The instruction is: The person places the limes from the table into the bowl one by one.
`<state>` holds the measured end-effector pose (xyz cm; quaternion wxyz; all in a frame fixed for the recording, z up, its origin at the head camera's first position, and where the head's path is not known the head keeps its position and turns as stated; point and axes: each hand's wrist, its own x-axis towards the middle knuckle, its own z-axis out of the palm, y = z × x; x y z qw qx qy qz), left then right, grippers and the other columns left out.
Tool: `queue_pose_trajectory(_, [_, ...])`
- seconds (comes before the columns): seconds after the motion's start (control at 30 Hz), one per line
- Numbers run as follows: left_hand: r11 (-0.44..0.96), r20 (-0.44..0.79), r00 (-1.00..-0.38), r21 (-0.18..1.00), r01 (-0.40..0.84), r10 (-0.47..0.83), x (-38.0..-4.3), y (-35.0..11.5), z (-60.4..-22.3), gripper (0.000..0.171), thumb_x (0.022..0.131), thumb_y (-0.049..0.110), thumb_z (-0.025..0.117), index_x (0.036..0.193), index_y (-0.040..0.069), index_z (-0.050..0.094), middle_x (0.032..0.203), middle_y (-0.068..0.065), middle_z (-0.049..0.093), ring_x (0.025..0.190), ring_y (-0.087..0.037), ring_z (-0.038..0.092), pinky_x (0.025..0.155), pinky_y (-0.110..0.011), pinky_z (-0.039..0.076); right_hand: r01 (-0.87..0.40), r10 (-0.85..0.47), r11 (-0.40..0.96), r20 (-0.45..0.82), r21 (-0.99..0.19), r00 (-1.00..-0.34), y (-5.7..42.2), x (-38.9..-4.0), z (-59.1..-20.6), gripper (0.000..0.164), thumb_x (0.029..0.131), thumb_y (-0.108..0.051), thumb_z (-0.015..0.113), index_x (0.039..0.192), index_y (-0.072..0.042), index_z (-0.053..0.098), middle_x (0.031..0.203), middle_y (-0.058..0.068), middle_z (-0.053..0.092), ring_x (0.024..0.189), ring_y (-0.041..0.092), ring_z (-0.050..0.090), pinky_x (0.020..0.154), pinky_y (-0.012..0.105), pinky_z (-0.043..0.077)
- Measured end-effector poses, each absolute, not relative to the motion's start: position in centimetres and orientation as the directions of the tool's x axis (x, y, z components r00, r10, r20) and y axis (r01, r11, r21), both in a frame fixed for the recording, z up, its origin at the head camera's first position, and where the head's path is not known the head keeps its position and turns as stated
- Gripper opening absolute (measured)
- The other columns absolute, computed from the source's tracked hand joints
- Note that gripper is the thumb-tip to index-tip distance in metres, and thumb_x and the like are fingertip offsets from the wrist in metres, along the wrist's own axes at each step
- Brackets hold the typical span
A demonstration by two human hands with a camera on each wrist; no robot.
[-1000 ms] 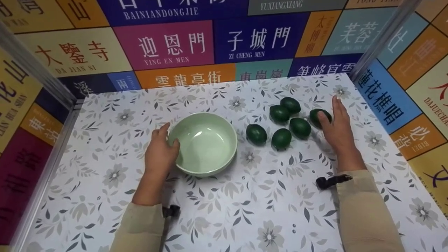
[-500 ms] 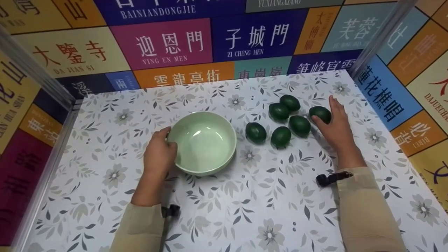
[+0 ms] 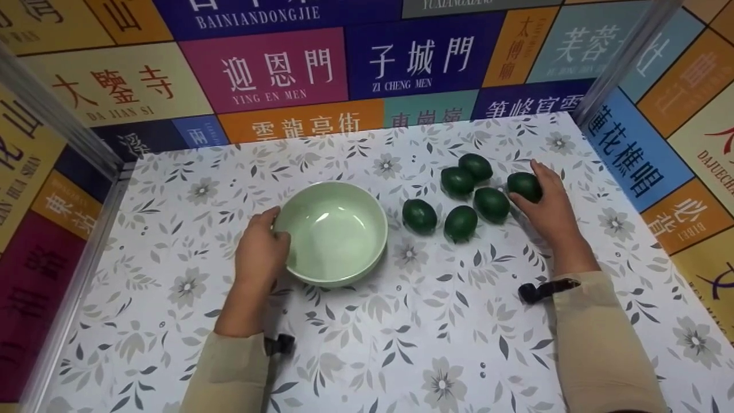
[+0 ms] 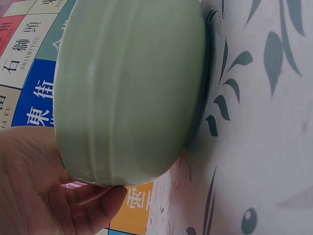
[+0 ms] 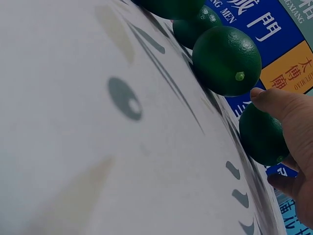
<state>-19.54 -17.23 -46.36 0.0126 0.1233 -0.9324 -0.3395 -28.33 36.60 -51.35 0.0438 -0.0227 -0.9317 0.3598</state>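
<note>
Left hand: the left hand (image 3: 261,252) pinches the rim of the green bowl (image 3: 338,264) at its left side, the thumb bent over the edge and the fingers against the outside.
Right hand: the right hand (image 3: 555,212) has its thumb on the near side of the held lime (image 3: 524,186) and its fingers round the far side, pinching it between them.
Held lime, place: rightmost of the fruit, toward the back right of the flowered tablecloth (image 3: 367,361); whether it touches the cloth I cannot tell.
Held lime, axis: seen from the head, the long axis lies roughly flat, slanting from back left to front right; the front right end is behind the hand.
Held lime, tip: only the right wrist view shows a small nub, at the end nearer the fingers.
Other limes: the other five limes (image 3: 492,205) lie in a loose cluster between bowl and right hand; the right wrist view shows a pale nub on the nearest one, facing the camera.
Bowl: upright, mouth upward. The head view shows its bare, glossy inside; the left wrist view shows the ridged outer wall and the base on the cloth.
Behind: a wall of coloured signs (image 3: 281,71).
</note>
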Motion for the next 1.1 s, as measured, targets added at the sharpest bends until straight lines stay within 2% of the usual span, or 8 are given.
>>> queue_pose_trajectory(0.3, [0.742, -0.062, -0.969, 0.633, -0.223, -0.238, -19.50, -17.22, -46.25, 0.060, 0.093, 0.012, 0.050, 0.153, 0.010, 0.051, 0.148, -0.015, 0.058, 0.129, -0.033, 0.061, 0.106, -0.052, 0.048, 0.018, 0.077, 0.739, 0.058, -0.673, -0.995, 36.51, -28.37, -51.47, 0.083, 0.101, -0.039, 0.066, 0.168, -0.027, 0.019, 0.173, 0.017, 0.019, 0.159, 0.042, 0.019, 0.127, 0.062, 0.016])
queue_pose_trajectory(0.6, [0.741, -0.049, -0.970, 0.637, -0.214, -0.238, -19.51, -17.25, -46.43, 0.059, 0.094, 0.012, 0.050, 0.153, 0.010, 0.052, 0.146, -0.015, 0.059, 0.128, -0.033, 0.062, 0.106, -0.052, 0.049, -0.010, 0.062, 0.731, 0.081, -0.682, -0.995, 36.65, -28.50, -51.65, 0.075, 0.101, -0.032, 0.068, 0.165, -0.021, 0.030, 0.169, 0.018, 0.028, 0.157, 0.043, 0.025, 0.126, 0.062, 0.019])
queue_pose_trajectory(1.1, [0.742, -0.034, -0.971, 0.640, -0.202, -0.235, -19.39, -17.21, -46.47, 0.058, 0.095, 0.011, 0.050, 0.152, 0.009, 0.052, 0.145, -0.016, 0.059, 0.128, -0.033, 0.062, 0.104, -0.051, 0.050, -0.047, 0.044, 0.738, 0.118, -0.673, -0.992, 36.81, -28.43, -51.91, 0.069, 0.101, -0.028, 0.068, 0.161, -0.014, 0.038, 0.164, 0.021, 0.035, 0.152, 0.046, 0.032, 0.123, 0.064, 0.024])
